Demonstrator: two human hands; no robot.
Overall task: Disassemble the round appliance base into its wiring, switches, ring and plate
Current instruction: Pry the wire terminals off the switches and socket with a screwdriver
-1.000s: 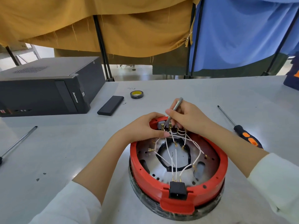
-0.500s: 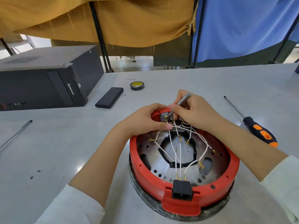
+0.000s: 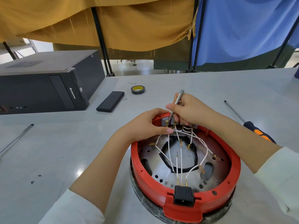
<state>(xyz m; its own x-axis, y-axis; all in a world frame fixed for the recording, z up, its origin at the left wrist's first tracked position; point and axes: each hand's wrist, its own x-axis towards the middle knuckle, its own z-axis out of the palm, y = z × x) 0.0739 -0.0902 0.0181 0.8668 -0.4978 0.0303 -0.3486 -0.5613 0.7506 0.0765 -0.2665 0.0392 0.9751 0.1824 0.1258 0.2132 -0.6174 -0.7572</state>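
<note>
Two hands on one small switch block, so plenty can slip. We have the round appliance base (image 3: 184, 172) sitting on the worktop (image 3: 64, 151), near us and right of centre, red ring (image 3: 145, 180) up, metal plate (image 3: 215, 159) inside. It isn't clamped, so a hard pry could skate the whole base across the worktop. The left hand (image 3: 145, 125) curls over the ring's far rim and pins the white wires (image 3: 179, 151) with the thumb. The right hand (image 3: 189, 110) pinches a thin metal tool (image 3: 175, 105), tip down at the grey switch block (image 3: 166, 122). If the tip jumps off a terminal, we judge it goes into the left thumb just beside it. Levering sideways could crack the switch housing or tear a brass spade connector (image 3: 202, 169) off its wire. Several connectors already hang loose; tugging could snag them on the plate holes. The black power inlet (image 3: 183, 196) is still seated in the ring's near rim.
</note>
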